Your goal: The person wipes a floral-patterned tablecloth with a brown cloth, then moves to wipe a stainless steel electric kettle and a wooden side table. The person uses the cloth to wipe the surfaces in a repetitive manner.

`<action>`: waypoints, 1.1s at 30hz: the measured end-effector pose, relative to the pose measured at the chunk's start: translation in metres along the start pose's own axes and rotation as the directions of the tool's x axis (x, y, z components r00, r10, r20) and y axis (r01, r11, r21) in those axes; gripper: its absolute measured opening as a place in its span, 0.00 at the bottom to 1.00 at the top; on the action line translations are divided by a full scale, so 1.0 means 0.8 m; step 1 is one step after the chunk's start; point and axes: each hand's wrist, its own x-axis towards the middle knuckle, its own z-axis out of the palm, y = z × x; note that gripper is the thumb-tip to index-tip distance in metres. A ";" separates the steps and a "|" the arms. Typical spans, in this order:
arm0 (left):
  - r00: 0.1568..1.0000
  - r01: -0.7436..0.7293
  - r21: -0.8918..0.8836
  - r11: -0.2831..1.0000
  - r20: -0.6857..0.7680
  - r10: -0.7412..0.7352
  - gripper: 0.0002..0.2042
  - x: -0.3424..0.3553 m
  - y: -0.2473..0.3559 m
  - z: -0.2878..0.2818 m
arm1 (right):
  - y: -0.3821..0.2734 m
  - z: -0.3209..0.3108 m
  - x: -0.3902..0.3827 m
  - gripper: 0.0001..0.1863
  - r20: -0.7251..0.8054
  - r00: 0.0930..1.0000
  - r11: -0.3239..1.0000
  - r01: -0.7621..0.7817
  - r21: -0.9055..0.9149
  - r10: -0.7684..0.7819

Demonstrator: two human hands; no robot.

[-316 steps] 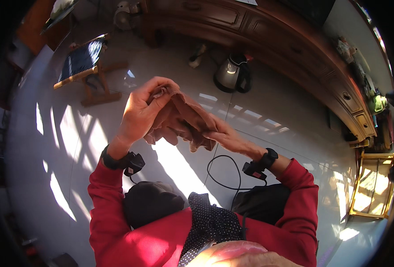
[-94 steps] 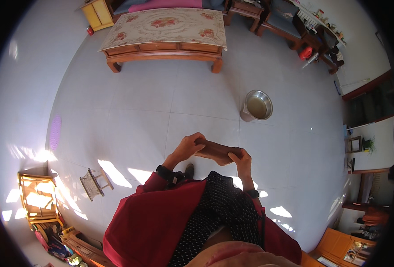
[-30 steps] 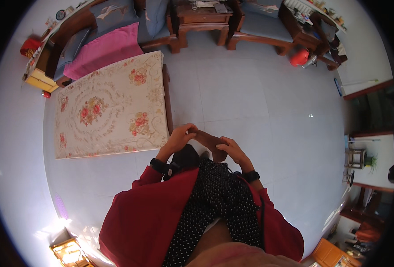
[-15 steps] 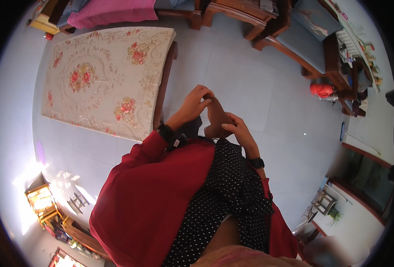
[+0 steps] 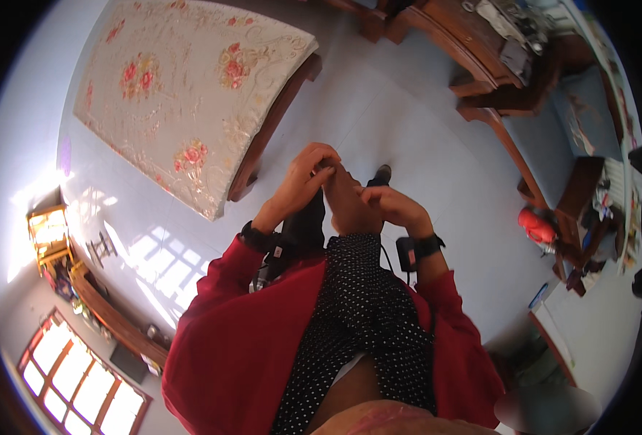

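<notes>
A brown, soft-looking sock-shaped piece (image 5: 349, 205) hangs between my hands in front of my body. At its upper end my left hand (image 5: 298, 184) is closed, with bent fingers and thumb pinching the edge. My right hand (image 5: 402, 208) grips its right side lower down, fingers curled against it. The lower end reaches the hem of my black dotted top (image 5: 355, 272). Part of the brown piece is hidden behind the fingers.
A table with a floral cloth (image 5: 169, 94) stands ahead to the left. Wooden furniture (image 5: 473, 43) and a blue-cushioned seat (image 5: 553, 138) line the far right, near a red object (image 5: 537, 226). Sunlit window panes (image 5: 82, 373) show at lower left. One dark shoe (image 5: 383, 172) is on the tiled floor.
My view has turned, so the table and seats have shifted and the window has come into sight. Both hands still hold the brown piece; the right hand sits closer to its upper part.
</notes>
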 end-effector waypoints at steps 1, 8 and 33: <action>0.999 0.033 0.001 0.999 -0.016 -0.033 0.11 0.002 -0.007 0.011 | -0.001 -0.031 0.010 0.20 0.249 0.966 0.958 -0.008 0.285 -0.066; 0.985 0.042 0.437 0.898 -0.169 0.036 0.13 0.048 -0.098 0.100 | 0.033 -0.172 0.100 0.14 0.033 0.905 0.105 -0.012 -0.994 0.424; 0.982 0.161 -0.652 0.741 0.029 -0.188 0.17 0.325 -0.147 0.324 | -0.407 -0.395 -0.251 0.16 -0.416 0.098 0.383 -0.243 -0.891 -0.904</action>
